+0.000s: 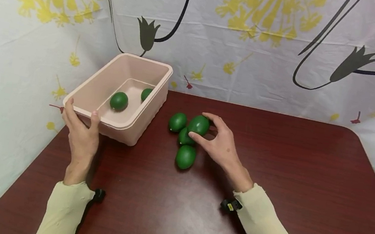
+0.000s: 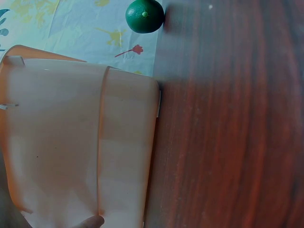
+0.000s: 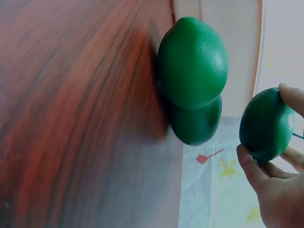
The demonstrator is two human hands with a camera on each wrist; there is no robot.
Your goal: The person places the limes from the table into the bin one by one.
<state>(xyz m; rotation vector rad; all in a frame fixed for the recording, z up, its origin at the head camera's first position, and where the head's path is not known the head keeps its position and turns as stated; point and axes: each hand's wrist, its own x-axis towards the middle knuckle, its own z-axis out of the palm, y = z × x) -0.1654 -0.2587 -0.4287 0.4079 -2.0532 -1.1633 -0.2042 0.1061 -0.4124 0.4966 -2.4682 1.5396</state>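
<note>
My right hand (image 1: 220, 144) pinches a green lime (image 1: 198, 125) between thumb and fingertips; in the right wrist view this lime (image 3: 267, 124) is held clear of the table. Close around it on the table lie three more limes: one at the left (image 1: 177, 122), one partly hidden beneath the held lime (image 1: 186, 137), and one nearest me (image 1: 185, 157). My left hand (image 1: 83, 138) rests against the near left corner of a pale pink plastic bin (image 1: 140, 116), fingers fairly straight and touching its rim. Two limes (image 1: 118, 101) sit inside the bin, one partly hidden by its right wall.
The bin stands at the back left of a dark red wooden table (image 1: 290, 181). Behind and to the left hangs a white patterned cloth (image 1: 267, 72), meeting the table's back edge. Each sleeve carries a small black device (image 1: 231, 205) at the wrist.
</note>
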